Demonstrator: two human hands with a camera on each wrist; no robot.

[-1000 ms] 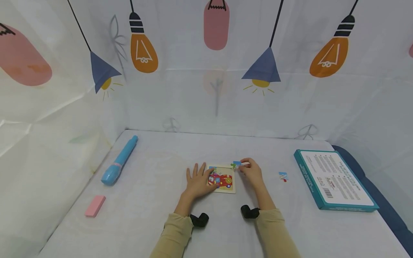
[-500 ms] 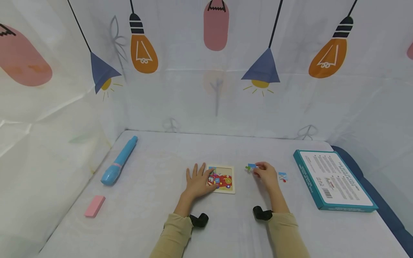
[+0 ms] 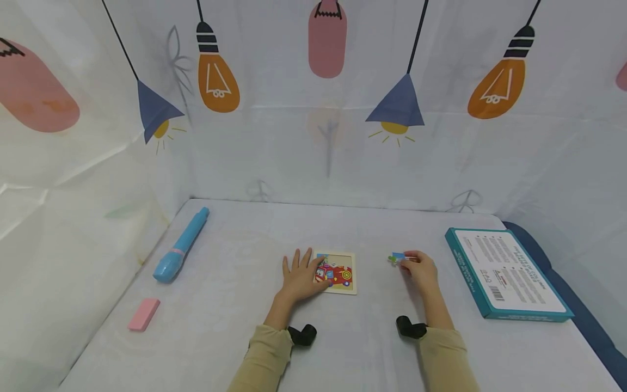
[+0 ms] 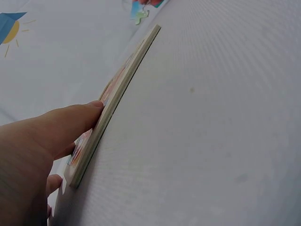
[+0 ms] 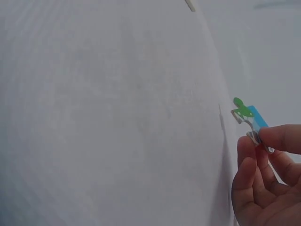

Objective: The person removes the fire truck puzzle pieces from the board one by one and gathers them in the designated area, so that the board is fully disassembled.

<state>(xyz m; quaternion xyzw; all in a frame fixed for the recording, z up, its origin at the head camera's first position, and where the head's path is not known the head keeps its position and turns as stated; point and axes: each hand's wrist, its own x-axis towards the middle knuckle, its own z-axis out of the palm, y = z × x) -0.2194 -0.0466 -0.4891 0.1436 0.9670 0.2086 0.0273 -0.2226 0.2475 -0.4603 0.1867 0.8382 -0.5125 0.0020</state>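
Observation:
A small wooden puzzle board [image 3: 355, 272] with a red cartoon vehicle lies on the table. My left hand [image 3: 300, 280] rests on its left side with fingers spread; the thumb [image 4: 89, 113] touches the board's face in the left wrist view. Bare tan backing shows in the tray's upper right. Off to the right, my right hand [image 3: 422, 272] pinches a puzzle piece [image 3: 398, 257] between thumb and fingertips. In the right wrist view this jigsaw piece [image 5: 244, 112] shows green and blue printing, held up over the table. Another loose piece seen earlier is hidden by the right hand.
A teal-edged box [image 3: 509, 275] lies at the right of the white table. On the left are a blue microphone-shaped object [image 3: 181, 245] and a pink block [image 3: 144, 314]. Printed white curtains [image 3: 284, 147] stand behind the table.
My right hand has carried the puzzle piece from the board's upper right corner to the right, over where the other loose piece lay. The left hand has stayed on the board.

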